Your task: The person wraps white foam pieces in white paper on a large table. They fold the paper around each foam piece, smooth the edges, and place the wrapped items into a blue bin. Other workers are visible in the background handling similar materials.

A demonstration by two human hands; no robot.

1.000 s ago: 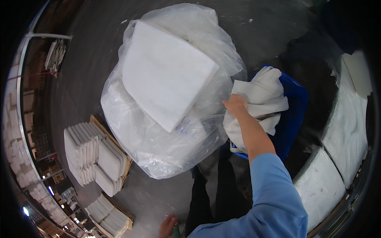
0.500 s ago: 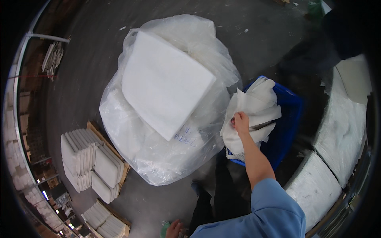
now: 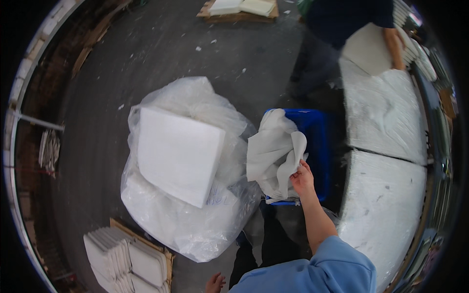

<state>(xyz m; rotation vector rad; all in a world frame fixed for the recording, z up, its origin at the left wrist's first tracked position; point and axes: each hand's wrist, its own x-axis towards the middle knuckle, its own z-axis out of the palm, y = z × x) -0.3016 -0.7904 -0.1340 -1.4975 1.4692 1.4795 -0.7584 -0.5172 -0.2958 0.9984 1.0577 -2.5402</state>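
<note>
My right hand (image 3: 302, 177) is closed on the edge of a soft off-white sheet (image 3: 273, 146), its thumb and fingers pinching the right side. The sheet lies in folds with other pale material, heaped over the left part of a blue bin (image 3: 320, 146). At the lower edge, my left hand (image 3: 215, 282) hangs beside my leg, fingers loosely apart and nothing visible in them. Left of the bin sits a large clear plastic bag (image 3: 195, 244) of white material, with a thick white square pad (image 3: 178, 151) on top.
Stacked grey-white pads (image 3: 146, 261) stand on a pallet at the lower left. Plastic-wrapped white blocks (image 3: 383, 195) line the right. A co-worker in dark clothes (image 3: 351, 19) handles a pale sheet (image 3: 369, 49) there. Another pallet (image 3: 239, 17) lies far ahead.
My right hand has moved from the heap's left part to its right side and now pinches a different edge. The view has shifted; the co-worker's hand and a far pallet now show.
</note>
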